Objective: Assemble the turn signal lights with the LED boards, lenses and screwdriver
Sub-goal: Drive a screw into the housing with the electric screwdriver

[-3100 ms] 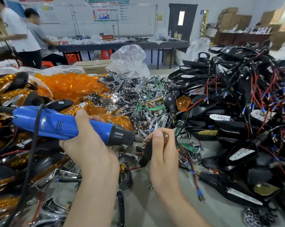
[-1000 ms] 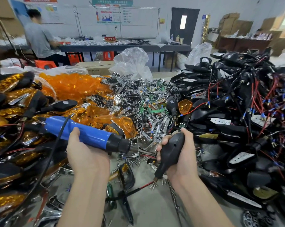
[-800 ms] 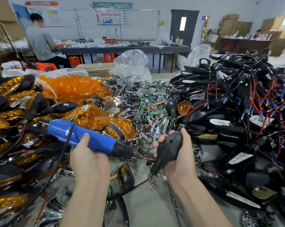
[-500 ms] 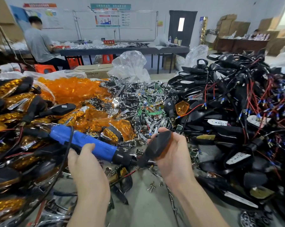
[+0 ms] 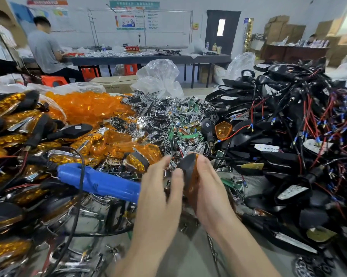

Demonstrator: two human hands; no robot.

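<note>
A black turn signal light (image 5: 186,168) with an amber face sits in the middle of the view, low over the grey bench (image 5: 188,256). The right hand (image 5: 210,188) grasps it, fingers curled round its far side, with the amber side nearest the palm. The left hand (image 5: 160,192) is just beside it, fingers straight and spread, grasping nothing. Its thumb (image 5: 177,176) touches the light's black shell.

A blue screwdriver (image 5: 96,182) lies on its side to the left, on a heap of parts. Its front end is hidden behind the left hand, so I cannot tell whether the hand touches it. A black cord (image 5: 79,196) loops across its body.

Just beyond the hands is a pile of chrome parts (image 5: 168,120) mixed with green boards. To the left of that is a heap of loose amber lenses (image 5: 88,108), and at the far left are black-and-amber lights (image 5: 11,140). To the right rises a tangle of black shells (image 5: 288,126) with red and black wires. A clear bag (image 5: 158,76) stands behind the chrome pile.

At the back of the room, a person in a grey shirt (image 5: 45,50) sits at a long dark table (image 5: 148,58). A dark door (image 5: 222,31) is in the far wall, with cardboard boxes (image 5: 284,27) stacked to its right.
</note>
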